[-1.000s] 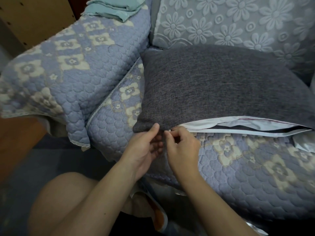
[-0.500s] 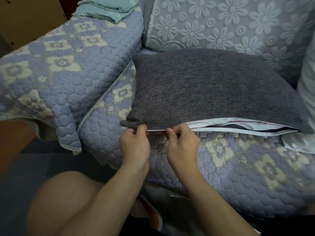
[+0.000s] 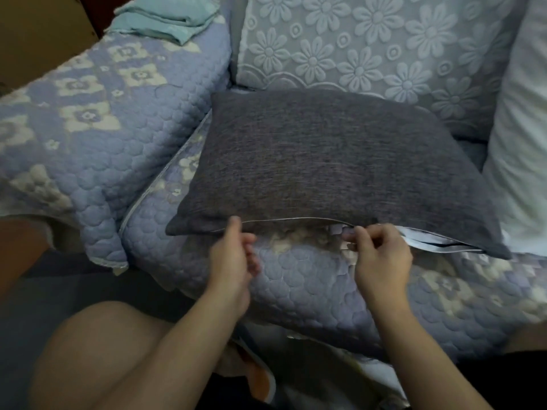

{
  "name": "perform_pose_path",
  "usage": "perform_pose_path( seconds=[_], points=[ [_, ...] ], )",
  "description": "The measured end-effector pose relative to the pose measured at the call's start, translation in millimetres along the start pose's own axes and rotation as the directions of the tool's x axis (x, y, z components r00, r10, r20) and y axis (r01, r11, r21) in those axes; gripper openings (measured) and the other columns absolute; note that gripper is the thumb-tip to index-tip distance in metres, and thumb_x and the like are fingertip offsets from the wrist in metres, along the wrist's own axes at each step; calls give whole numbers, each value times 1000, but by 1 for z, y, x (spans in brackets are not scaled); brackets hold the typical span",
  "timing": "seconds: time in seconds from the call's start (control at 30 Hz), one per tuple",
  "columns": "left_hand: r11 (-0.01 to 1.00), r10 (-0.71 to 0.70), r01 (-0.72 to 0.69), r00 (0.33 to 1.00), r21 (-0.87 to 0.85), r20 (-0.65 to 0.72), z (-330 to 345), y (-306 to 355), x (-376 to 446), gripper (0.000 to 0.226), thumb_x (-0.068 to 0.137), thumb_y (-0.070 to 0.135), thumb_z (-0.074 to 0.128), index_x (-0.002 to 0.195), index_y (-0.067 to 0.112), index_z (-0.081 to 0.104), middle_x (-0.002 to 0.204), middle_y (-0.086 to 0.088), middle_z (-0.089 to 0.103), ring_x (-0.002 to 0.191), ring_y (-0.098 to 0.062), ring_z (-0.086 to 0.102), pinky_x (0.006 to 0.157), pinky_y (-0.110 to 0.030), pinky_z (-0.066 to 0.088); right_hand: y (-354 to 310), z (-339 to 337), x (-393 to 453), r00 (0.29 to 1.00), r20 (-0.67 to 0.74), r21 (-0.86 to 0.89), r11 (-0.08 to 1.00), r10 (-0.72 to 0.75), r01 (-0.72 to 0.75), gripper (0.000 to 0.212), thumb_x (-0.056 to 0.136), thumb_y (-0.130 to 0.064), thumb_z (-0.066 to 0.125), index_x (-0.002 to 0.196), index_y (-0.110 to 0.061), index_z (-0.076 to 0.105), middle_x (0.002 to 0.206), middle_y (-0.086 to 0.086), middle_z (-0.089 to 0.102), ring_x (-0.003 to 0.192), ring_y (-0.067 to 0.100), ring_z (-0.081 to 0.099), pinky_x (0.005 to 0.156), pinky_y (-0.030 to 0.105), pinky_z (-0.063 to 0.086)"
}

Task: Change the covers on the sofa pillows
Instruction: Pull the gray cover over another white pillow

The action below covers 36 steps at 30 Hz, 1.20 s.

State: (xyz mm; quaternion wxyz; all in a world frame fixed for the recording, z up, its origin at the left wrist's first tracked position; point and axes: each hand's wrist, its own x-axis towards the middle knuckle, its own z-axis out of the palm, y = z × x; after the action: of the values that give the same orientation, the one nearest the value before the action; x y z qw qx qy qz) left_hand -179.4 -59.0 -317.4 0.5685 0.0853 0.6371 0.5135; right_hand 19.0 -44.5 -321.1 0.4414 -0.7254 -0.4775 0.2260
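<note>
Grey woven cover: the pillow [image 3: 331, 161] wears a coarse dark-grey cover and lies flat on the sofa seat [image 3: 310, 285], its open edge toward the person at 6 o'clock.
Where it sits: at the centre of the view, with the quilted armrest [image 3: 97, 137] at 9 o'clock, the floral backrest [image 3: 370, 45] at 12 o'clock and a white pillow [image 3: 524, 143] touching it at 3 o'clock.
Left hand: the left hand [image 3: 233, 258] pinches the near hem of the cover close to its left corner, thumb on top, fingers curled under.
Right hand: the right hand [image 3: 381, 255] pinches something small at the hem further right, fingers tightly curled; it looks like a zip pull, though it is too small to be sure.
Opening: between the hands the hem looks closed; right of the right hand a white inner lining [image 3: 429, 241] still gapes toward 4 o'clock.
Handling: soft, light and floppy, I judge; the cloth bunches and gives no resistance, so the seam needs tension to run straight.
Where to hold: best by the hem itself, one hand anchoring the closed end, the other at the pull.
Risk: the white lining could snag in the seam.
Spare cloth: folded teal fabric [image 3: 165, 19] rests on the armrest at 11 o'clock.
</note>
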Motion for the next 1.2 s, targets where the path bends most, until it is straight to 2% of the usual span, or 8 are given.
perform_pose_path(
  seconds=[0.1, 0.2, 0.37, 0.53, 0.77, 0.87, 1.0, 1.2],
  points=[
    [965, -56, -36, 940, 259, 337, 41, -22, -15, 48, 98, 56, 53, 104, 11, 70, 72, 0, 58, 61, -13, 54, 59, -28, 48, 0, 1, -4, 999, -23, -25, 999, -25, 24, 25, 97, -21, 63, 72, -19, 56, 69, -13, 66, 68, 1, 60, 60, 18, 42],
    [966, -39, -73, 907, 248, 420, 79, -26, -14, 40, 100, 49, 56, 94, 12, 73, 72, -1, 60, 62, -14, 55, 61, -29, 47, 1, -1, -3, 999, -25, -21, 999, -37, 37, 26, 95, -21, 66, 71, -17, 57, 64, -9, 58, 66, 3, 56, 60, 27, 42],
    [994, 52, -75, 970, 85, 239, 116, -30, -7, 35, 99, 32, 63, 72, 10, 63, 55, 1, 56, 49, -12, 50, 54, -26, 44, 1, -10, 7, 999, -24, -25, 999, -48, 47, 25, 95, -17, 65, 72, -14, 56, 64, -7, 58, 70, 6, 56, 58, 15, 38],
    [977, 191, -196, 980, 89, 64, 138, -32, -19, 40, 95, 28, 64, 59, 12, 58, 46, 7, 54, 52, -15, 51, 62, -30, 43, 12, -27, 25, 999, -40, -49, 999, -4, 2, 27, 97, -16, 61, 72, -18, 50, 67, 0, 62, 68, 19, 62, 64, 37, 47],
    [982, 178, -183, 979, 41, 101, 133, -30, -12, 32, 94, 26, 63, 67, 11, 60, 48, 5, 47, 46, -11, 42, 56, -30, 36, 30, -60, 43, 990, -143, -164, 985, 21, -45, 29, 95, -17, 64, 70, -14, 50, 67, 3, 61, 65, 16, 54, 63, 35, 36],
    [984, 176, -179, 981, 22, 86, 125, -26, -10, 30, 94, 28, 63, 69, 12, 59, 49, 7, 47, 46, -8, 44, 58, -30, 38, 37, -73, 46, 967, -251, -215, 972, 41, -96, 23, 92, -18, 67, 72, -11, 59, 85, 2, 61, 80, 17, 54, 74, 31, 41],
    [983, 180, -183, 980, 28, 79, 117, -21, -13, 29, 97, 25, 61, 70, 13, 59, 45, 11, 51, 41, -4, 46, 52, -26, 39, 51, -116, 49, 918, -390, -258, 948, 73, -185, 17, 92, -15, 67, 78, -5, 64, 105, 8, 46, 86, 15, 42, 79, 22, 28],
    [982, 165, -170, 984, 78, 67, 115, -23, -10, 25, 93, 28, 64, 74, 11, 66, 49, 9, 54, 45, -8, 47, 53, -27, 38, 66, -160, 49, 912, -396, -256, 941, 108, -223, 20, 96, -20, 65, 81, -6, 62, 104, 2, 42, 89, 17, 44, 79, 22, 29]
  ],
)
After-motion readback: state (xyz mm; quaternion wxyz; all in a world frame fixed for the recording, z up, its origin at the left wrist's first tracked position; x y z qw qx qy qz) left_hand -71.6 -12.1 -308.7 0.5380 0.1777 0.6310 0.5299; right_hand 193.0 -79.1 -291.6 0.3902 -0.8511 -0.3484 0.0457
